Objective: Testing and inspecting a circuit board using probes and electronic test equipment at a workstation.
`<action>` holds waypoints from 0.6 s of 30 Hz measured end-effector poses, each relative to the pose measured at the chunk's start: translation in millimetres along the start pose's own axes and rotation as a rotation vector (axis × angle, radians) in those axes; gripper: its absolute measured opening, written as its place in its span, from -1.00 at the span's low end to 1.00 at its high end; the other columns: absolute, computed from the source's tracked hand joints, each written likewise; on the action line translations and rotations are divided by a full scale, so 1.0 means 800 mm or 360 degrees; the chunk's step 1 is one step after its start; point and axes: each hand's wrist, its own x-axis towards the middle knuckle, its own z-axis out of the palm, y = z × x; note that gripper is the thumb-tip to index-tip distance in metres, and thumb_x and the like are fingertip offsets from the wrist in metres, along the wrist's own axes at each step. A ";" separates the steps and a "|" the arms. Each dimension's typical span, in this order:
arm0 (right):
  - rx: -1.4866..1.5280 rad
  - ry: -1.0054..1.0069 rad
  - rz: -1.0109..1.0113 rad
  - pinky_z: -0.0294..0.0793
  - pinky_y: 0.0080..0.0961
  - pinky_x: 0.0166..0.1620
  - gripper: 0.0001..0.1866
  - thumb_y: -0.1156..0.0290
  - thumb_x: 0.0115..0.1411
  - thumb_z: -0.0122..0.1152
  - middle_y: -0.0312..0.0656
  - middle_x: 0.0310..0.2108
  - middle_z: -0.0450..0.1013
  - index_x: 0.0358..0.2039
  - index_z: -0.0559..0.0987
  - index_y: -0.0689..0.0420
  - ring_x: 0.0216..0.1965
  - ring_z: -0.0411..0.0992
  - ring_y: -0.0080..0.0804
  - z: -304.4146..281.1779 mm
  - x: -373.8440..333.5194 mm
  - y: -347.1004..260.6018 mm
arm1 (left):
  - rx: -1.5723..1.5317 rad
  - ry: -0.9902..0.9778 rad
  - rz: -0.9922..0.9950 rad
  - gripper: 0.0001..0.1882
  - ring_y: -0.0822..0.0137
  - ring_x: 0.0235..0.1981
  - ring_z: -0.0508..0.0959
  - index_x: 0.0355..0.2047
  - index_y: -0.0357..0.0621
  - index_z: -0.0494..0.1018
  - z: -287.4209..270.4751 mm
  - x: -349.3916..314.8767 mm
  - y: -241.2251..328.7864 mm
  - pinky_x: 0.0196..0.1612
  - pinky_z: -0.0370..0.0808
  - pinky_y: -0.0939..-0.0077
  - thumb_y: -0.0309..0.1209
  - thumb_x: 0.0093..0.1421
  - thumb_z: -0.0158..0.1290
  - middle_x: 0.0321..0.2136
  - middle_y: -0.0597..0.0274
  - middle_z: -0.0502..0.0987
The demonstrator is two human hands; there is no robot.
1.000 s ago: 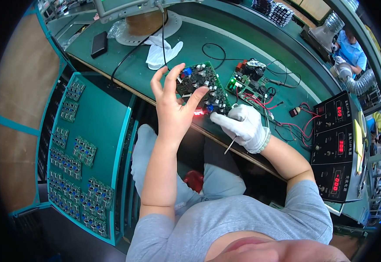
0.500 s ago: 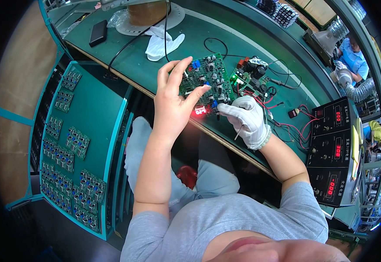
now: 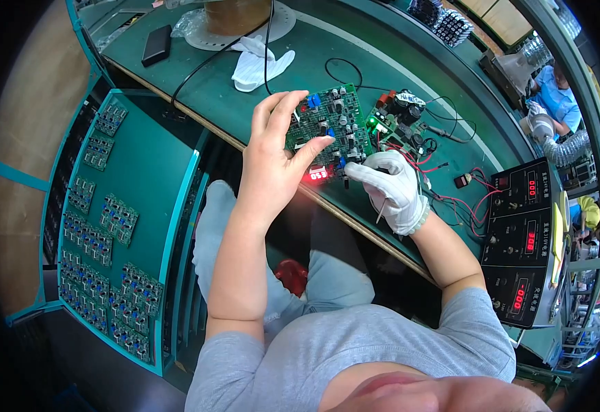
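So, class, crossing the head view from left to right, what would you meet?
Green tray of small boards, bare left hand, held circuit board, gloved right hand, stacked black display units.

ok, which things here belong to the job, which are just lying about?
In the job: circuit board in left hand; thin rod in gloved right hand; probably wired board, black display units.

Lying about, apparently: loose white glove; black box.

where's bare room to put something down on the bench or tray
Bench: bare between the black box and the black cable. Tray: bare between its upper circuit boards and right rim. Crowded: bench right of the held board, with the wired board and leads, and the tray's lower end, packed with boards.
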 end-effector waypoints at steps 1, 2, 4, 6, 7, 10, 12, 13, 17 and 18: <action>0.0018 0.0010 0.0007 0.52 -0.36 -0.23 -0.35 0.64 -0.17 0.38 -0.22 -0.30 0.56 0.03 0.68 -0.04 -0.28 0.53 -0.20 0.002 -0.001 0.001 | -0.0052 -0.0004 -0.0019 -0.35 0.12 0.07 0.55 0.22 -0.04 0.42 0.000 0.000 0.000 0.02 0.53 0.26 -0.30 0.14 0.37 0.16 0.09 0.41; 0.0028 0.0008 0.0022 0.52 -0.35 -0.22 -0.35 0.64 -0.17 0.37 -0.22 -0.30 0.56 0.03 0.68 -0.04 -0.27 0.52 -0.20 0.004 -0.004 0.002 | -0.0104 -0.0009 -0.0037 -0.37 0.08 0.05 0.57 0.20 -0.04 0.42 0.000 0.000 0.001 0.05 0.55 0.23 -0.30 0.14 0.37 0.16 0.09 0.41; 0.0154 0.0046 0.0065 0.52 -0.36 -0.22 -0.37 0.64 -0.16 0.38 -0.22 -0.31 0.56 0.03 0.68 -0.02 -0.27 0.52 -0.21 0.010 -0.008 0.005 | -0.0057 -0.0003 -0.0024 -0.37 0.05 0.06 0.58 0.20 -0.03 0.42 0.000 0.000 0.001 0.06 0.54 0.22 -0.29 0.14 0.37 0.17 0.08 0.41; 0.0237 0.0057 0.0112 0.52 -0.37 -0.21 -0.38 0.64 -0.15 0.38 -0.23 -0.31 0.55 0.02 0.68 -0.01 -0.27 0.51 -0.23 0.014 -0.012 0.007 | -0.0009 -0.0002 -0.0011 -0.37 0.03 0.06 0.59 0.20 -0.03 0.41 0.000 -0.001 0.002 0.06 0.54 0.21 -0.29 0.14 0.37 0.17 0.08 0.41; 0.0263 0.0053 0.0135 0.51 -0.38 -0.21 -0.39 0.64 -0.14 0.38 -0.23 -0.31 0.55 0.02 0.69 0.00 -0.28 0.51 -0.24 0.016 -0.013 0.008 | 0.0015 -0.0004 -0.0007 -0.37 0.02 0.06 0.59 0.20 -0.03 0.41 0.000 -0.001 0.003 0.06 0.54 0.20 -0.29 0.14 0.37 0.18 0.07 0.41; 0.0280 0.0078 0.0043 0.51 -0.39 -0.33 -0.48 0.65 -0.10 0.38 -0.14 -0.39 0.58 -0.03 0.67 0.16 -0.42 0.53 -0.22 0.015 -0.012 0.010 | 0.0021 -0.0008 0.0000 -0.36 0.01 0.06 0.60 0.21 -0.03 0.41 0.000 -0.001 0.003 0.06 0.54 0.20 -0.29 0.14 0.37 0.18 0.06 0.40; 0.0282 0.0102 0.0000 0.53 -0.39 -0.38 -0.54 0.66 -0.05 0.38 -0.08 -0.43 0.60 -0.05 0.66 0.24 -0.49 0.56 -0.20 0.015 -0.010 0.010 | 0.0011 -0.0008 0.0015 -0.36 0.01 0.05 0.60 0.21 -0.04 0.41 0.000 -0.001 0.003 0.06 0.55 0.20 -0.29 0.13 0.37 0.18 0.05 0.40; 0.0288 0.0112 0.0014 0.54 -0.39 -0.37 -0.56 0.66 -0.03 0.38 -0.07 -0.43 0.60 -0.05 0.66 0.25 -0.48 0.57 -0.19 0.015 -0.010 0.009 | 0.0010 -0.0006 0.0027 -0.36 0.01 0.05 0.60 0.21 -0.04 0.41 0.000 -0.001 0.003 0.06 0.55 0.20 -0.29 0.13 0.37 0.18 0.05 0.40; 0.0347 0.0121 0.0044 0.61 -0.36 -0.33 -0.64 0.67 0.08 0.36 -0.04 -0.44 0.60 -0.06 0.65 0.27 -0.47 0.60 -0.15 0.019 -0.012 0.008 | 0.0025 -0.0001 0.0049 -0.36 0.01 0.04 0.61 0.21 -0.04 0.41 0.000 -0.001 0.001 0.06 0.55 0.19 -0.30 0.13 0.38 0.18 0.05 0.40; 0.0346 0.0142 0.0082 0.58 -0.38 -0.29 -0.59 0.66 0.02 0.40 -0.11 -0.41 0.59 -0.06 0.66 0.20 -0.42 0.57 -0.20 0.021 -0.014 0.009 | 0.0019 -0.0006 0.0043 -0.36 0.00 0.04 0.60 0.21 -0.04 0.41 0.000 -0.001 0.000 0.06 0.55 0.19 -0.30 0.13 0.38 0.18 0.05 0.40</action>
